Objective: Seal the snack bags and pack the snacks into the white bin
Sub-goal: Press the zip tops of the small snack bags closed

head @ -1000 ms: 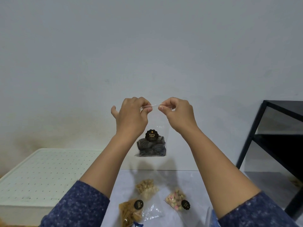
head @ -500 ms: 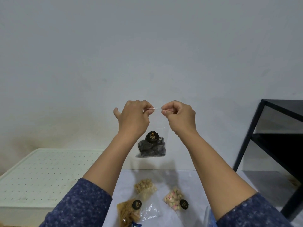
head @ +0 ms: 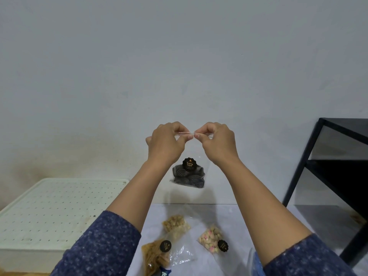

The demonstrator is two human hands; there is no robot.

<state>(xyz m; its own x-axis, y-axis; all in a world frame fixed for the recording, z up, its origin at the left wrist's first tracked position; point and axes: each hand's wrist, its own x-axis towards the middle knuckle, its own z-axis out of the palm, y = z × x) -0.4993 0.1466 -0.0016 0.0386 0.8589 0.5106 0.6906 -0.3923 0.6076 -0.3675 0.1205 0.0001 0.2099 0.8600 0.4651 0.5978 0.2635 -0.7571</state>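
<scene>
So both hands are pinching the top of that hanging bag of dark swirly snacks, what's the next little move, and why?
Probably slide the pinching fingers outward along the top strip to press it closed. The left hand and right hand meet at the middle of the clear bag's top edge, so its ends likely remain unpressed. The bag hangs above the table, not yet ready to pack.

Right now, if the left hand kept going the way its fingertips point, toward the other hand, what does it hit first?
Probably the right hand: the left hand pinches the zip strip of the dark-snack bag, and their fingertips nearly meet, with only that strip between. Depth offset unclear.
</scene>
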